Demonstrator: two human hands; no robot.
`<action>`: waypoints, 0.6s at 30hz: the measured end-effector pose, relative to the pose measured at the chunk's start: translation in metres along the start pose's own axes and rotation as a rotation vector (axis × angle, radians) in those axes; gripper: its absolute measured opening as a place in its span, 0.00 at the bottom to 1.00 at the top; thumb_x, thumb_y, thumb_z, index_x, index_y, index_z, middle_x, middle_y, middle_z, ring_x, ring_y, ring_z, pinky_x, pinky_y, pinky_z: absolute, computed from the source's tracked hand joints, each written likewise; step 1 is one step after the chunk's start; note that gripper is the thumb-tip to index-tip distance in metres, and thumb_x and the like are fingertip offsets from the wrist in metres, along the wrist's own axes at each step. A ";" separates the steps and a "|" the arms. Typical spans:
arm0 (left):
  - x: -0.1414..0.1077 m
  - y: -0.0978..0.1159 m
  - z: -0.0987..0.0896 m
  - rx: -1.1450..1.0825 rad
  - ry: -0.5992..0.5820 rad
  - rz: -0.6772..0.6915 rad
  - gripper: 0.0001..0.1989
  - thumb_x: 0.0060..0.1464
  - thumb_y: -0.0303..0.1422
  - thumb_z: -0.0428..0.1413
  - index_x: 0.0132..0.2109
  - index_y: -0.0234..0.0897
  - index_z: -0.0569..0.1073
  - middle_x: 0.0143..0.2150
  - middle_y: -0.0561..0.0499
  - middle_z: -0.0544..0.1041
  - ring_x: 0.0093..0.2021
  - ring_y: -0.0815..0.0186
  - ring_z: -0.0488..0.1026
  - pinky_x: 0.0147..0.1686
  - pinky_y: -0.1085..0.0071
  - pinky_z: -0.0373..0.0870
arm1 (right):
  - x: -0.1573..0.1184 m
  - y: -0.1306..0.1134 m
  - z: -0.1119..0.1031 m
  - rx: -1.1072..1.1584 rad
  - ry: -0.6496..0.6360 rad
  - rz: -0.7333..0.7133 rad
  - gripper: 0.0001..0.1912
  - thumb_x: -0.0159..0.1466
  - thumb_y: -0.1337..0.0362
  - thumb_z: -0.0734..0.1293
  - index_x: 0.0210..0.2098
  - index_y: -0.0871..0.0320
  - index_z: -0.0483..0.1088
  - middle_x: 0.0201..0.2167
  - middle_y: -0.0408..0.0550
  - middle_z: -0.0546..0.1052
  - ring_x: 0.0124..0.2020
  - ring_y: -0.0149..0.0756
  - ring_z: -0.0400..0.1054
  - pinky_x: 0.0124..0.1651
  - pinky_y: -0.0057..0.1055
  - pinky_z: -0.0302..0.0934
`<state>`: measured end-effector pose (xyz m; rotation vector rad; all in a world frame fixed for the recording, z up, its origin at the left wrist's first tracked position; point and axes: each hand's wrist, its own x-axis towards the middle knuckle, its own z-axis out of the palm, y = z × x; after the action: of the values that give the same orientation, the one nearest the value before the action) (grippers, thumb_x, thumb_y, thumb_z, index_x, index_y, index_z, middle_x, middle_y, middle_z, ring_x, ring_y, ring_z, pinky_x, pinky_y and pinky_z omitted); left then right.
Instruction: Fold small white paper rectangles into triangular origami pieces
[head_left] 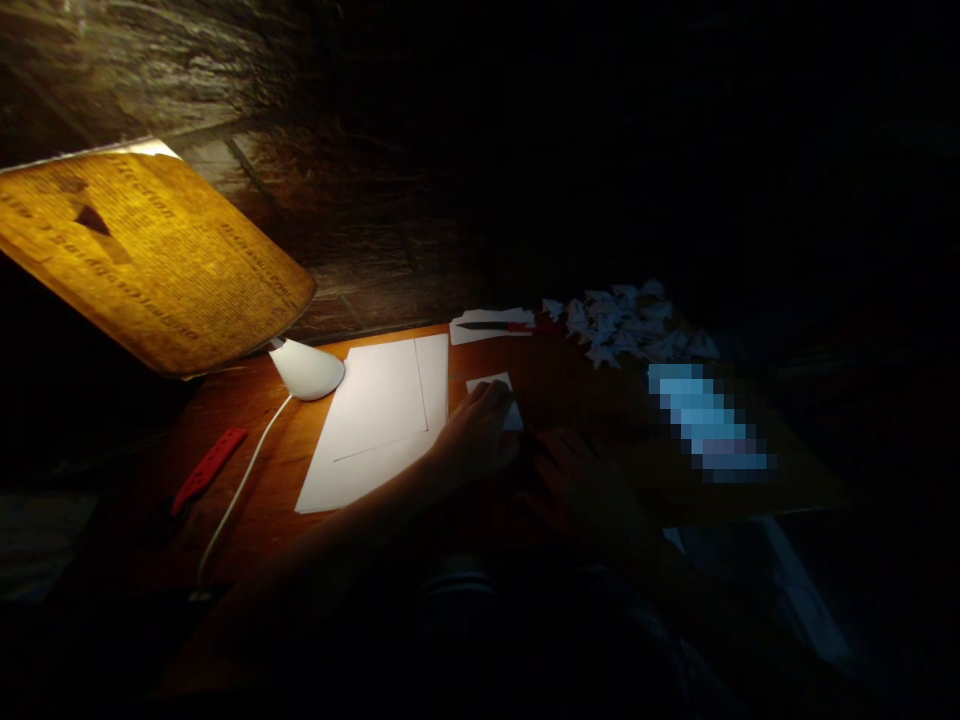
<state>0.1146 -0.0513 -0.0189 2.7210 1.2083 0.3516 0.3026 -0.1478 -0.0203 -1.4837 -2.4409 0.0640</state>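
My left hand (480,430) reaches over a small white piece of paper (487,383) on the wooden table, fingers bent over it and thumb at its near right side. Part of the paper is hidden under the fingers. Just to the right, my right hand (577,468) rests low over the table in deep shadow, its fingers apart and nothing visible in them. Beside my left forearm lies a stack of larger white sheets (382,410), the top one marked with two dark lines.
A lamp with a printed yellow shade (157,260) and white base (307,370) stands left, its cord (244,480) near a red object with holes (210,465). Behind are a red-handled knife (487,326) on paper strips and a pile of folded paper pieces (622,320). A blurred bright rectangle (705,415) lies right.
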 end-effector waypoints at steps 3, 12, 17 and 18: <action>0.001 0.000 0.000 0.010 -0.008 -0.012 0.22 0.55 0.30 0.57 0.57 0.33 0.71 0.59 0.37 0.71 0.59 0.47 0.67 0.60 0.49 0.74 | 0.000 0.000 0.001 -0.011 0.001 0.001 0.21 0.68 0.53 0.72 0.52 0.64 0.78 0.57 0.63 0.78 0.56 0.54 0.69 0.56 0.49 0.66; 0.007 -0.004 0.002 0.024 0.012 -0.012 0.24 0.56 0.31 0.57 0.60 0.31 0.69 0.61 0.34 0.69 0.60 0.45 0.67 0.61 0.46 0.73 | -0.001 -0.002 0.001 -0.017 0.001 0.006 0.18 0.69 0.53 0.71 0.50 0.62 0.79 0.57 0.63 0.77 0.57 0.55 0.69 0.57 0.50 0.65; 0.012 -0.009 0.004 0.041 0.013 -0.019 0.23 0.57 0.30 0.56 0.59 0.30 0.70 0.59 0.34 0.70 0.58 0.46 0.69 0.61 0.47 0.72 | 0.000 -0.001 0.002 -0.031 -0.006 0.006 0.18 0.70 0.53 0.70 0.49 0.61 0.79 0.56 0.63 0.78 0.56 0.54 0.68 0.56 0.48 0.65; 0.012 -0.010 0.004 0.041 0.014 -0.021 0.22 0.57 0.30 0.56 0.59 0.30 0.70 0.59 0.34 0.70 0.58 0.46 0.69 0.61 0.47 0.71 | 0.000 -0.001 0.002 -0.034 -0.010 0.005 0.18 0.70 0.53 0.70 0.49 0.61 0.79 0.56 0.63 0.78 0.57 0.54 0.68 0.56 0.47 0.65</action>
<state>0.1170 -0.0358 -0.0232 2.7424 1.2608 0.3482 0.3009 -0.1486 -0.0218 -1.5065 -2.4578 0.0314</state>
